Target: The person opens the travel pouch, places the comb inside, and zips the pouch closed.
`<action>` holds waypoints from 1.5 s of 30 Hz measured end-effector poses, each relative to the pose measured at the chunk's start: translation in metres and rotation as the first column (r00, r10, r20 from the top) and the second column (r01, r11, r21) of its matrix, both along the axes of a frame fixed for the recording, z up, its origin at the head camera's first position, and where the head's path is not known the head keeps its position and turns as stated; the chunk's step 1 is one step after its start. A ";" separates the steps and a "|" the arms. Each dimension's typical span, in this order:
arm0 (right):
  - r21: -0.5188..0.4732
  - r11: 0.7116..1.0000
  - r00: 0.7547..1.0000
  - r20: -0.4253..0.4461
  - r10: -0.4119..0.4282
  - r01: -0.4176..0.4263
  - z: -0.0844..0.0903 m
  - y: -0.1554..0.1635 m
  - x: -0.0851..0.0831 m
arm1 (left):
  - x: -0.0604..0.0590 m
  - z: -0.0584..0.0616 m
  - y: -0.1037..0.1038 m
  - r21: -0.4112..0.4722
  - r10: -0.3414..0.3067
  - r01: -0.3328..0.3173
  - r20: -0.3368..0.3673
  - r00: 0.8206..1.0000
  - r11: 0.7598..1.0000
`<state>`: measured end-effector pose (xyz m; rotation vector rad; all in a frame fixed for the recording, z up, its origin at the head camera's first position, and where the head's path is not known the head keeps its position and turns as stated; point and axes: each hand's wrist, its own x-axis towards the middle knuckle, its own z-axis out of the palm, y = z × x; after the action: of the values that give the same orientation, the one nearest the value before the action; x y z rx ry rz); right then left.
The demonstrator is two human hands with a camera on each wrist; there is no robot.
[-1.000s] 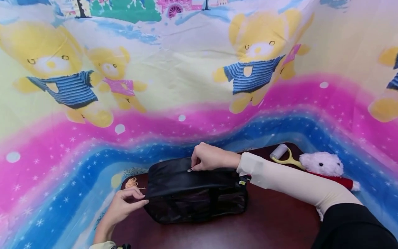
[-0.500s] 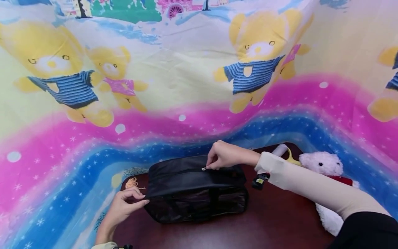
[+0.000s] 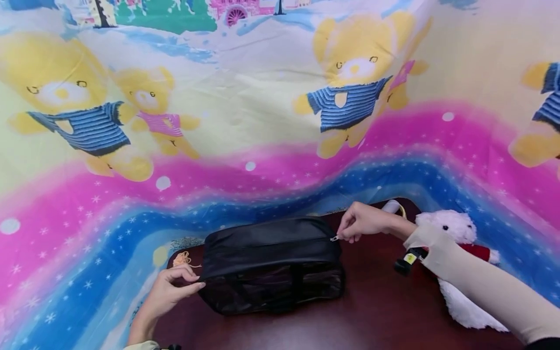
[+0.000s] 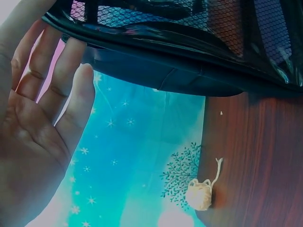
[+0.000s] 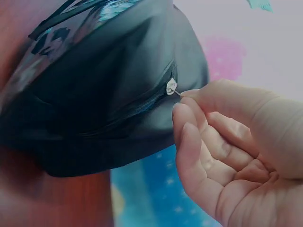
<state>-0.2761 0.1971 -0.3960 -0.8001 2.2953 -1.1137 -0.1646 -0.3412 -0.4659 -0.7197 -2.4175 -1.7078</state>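
A black bag (image 3: pixel 271 243) with mesh and clear side panels stands on the dark wooden table (image 3: pixel 363 301). My left hand (image 3: pixel 168 294) pinches its left upper edge between thumb and fingers. In the left wrist view, part of that grip is cut off at the top of the frame. My right hand (image 3: pixel 363 221) is at the bag's right end, holding the small metal zipper pull (image 5: pixel 172 86) between thumb and forefinger. The zipper runs along the bag's top, and the pull sits near its right end. The bag's contents are too dark to make out.
A small ball of peach yarn (image 3: pixel 181 259) lies behind the left hand. To the right, a white plush toy (image 3: pixel 448 226) in red is partly behind the right sleeve. A lint roller (image 3: pixel 391 206) lies behind the right wrist. A bear-printed cloth (image 3: pixel 245 116) hangs beyond the table.
My right hand has drawn the zipper pull rightward along the bag's top, from about the middle to the right end. The left hand has stayed at the left corner.
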 end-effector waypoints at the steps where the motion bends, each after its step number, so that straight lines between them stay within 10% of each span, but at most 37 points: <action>1: -0.011 1.000 0.999 0.025 -0.023 0.023 -0.006 0.004 0.000 | 0.000 0.000 -0.001 0.006 -0.010 0.010 0.001 1.000 1.000; 13: -0.165 0.959 0.945 0.273 -0.178 0.228 -0.082 0.042 0.003 | 0.003 -0.002 -0.006 0.005 0.000 0.000 0.049 0.999 1.000; 27: -0.311 0.882 0.830 0.540 -0.141 0.353 -0.145 0.030 0.014 | 0.008 0.009 -0.014 -0.105 0.043 -0.034 0.081 0.996 0.994; 45: -0.332 0.870 0.781 0.618 -0.092 0.365 -0.153 0.012 0.011 | 0.012 0.010 -0.014 -0.087 0.051 -0.042 0.104 0.993 0.995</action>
<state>-0.2651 0.2086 -0.5486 -0.2335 1.6568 -1.7472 -0.1529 -0.3550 -0.4563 -0.5910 -2.5697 -1.6766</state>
